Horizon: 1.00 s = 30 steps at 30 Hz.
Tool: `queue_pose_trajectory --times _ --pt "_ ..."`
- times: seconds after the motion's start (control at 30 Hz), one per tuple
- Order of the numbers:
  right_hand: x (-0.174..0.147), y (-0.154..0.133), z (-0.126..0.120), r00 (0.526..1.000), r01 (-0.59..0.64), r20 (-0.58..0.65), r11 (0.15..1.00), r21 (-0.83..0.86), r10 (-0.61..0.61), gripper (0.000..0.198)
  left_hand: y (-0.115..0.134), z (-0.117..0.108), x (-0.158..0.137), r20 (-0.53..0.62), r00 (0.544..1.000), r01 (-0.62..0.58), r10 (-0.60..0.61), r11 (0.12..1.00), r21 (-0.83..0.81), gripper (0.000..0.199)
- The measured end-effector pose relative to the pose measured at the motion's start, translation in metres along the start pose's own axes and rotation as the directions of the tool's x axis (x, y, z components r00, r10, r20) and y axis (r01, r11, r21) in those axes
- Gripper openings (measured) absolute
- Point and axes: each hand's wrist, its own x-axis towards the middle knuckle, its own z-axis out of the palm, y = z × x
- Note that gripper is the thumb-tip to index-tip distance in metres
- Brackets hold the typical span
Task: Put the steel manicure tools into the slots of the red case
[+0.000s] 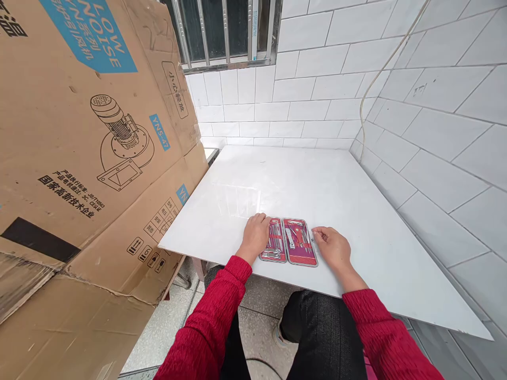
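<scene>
An unfolded manicure set (300,258) lies on the white tabletop near its front edge. Both halves of its case have a red and purple lining, and small metal tools, a nail clipper (291,238) among them, are held in them. My left hand (255,236) grips the case's left edge, its fingers bent over the upper left corner. Just off the right edge, my right hand (333,247) is closed with its fingers curled and the fingertips close to the case. Nothing shows in that hand.
A tall printed cardboard box (130,211) stands against the table's left side. White tiled walls (435,137) border the back and right of the white table (317,179). A pale cable (370,87) hangs in the corner, and a barred window (225,31) is above.
</scene>
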Motion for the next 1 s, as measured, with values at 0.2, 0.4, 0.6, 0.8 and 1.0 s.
queue_pose_trajectory --times 0.2,0.4,0.6,0.8,1.0 --pt "0.000 0.002 0.001 1.000 0.008 -0.001 1.000 -0.009 -0.008 0.035 0.000 0.001 0.000 -0.009 1.000 -0.001 0.001 1.000 0.001 0.025" --pt "0.001 0.001 0.002 1.000 -0.007 0.013 1.000 -0.023 0.007 0.032 -0.001 0.000 0.002 -0.016 1.000 0.004 -0.004 1.000 -0.003 0.027" --pt "0.000 -0.013 -0.004 0.999 -0.014 0.033 0.998 -0.061 0.016 0.027 -0.004 0.001 0.006 -0.017 1.000 -0.007 0.005 0.997 -0.075 0.030" --pt "-0.003 -0.015 -0.005 0.998 0.015 0.056 0.995 -0.104 -0.010 0.028 -0.004 0.002 0.006 -0.041 0.999 -0.017 0.014 0.998 -0.063 0.029" --pt "-0.004 -0.012 -0.017 0.997 0.070 0.025 0.996 -0.056 -0.068 0.032 -0.003 -0.001 0.004 -0.049 0.999 -0.009 0.007 1.000 -0.029 0.028"
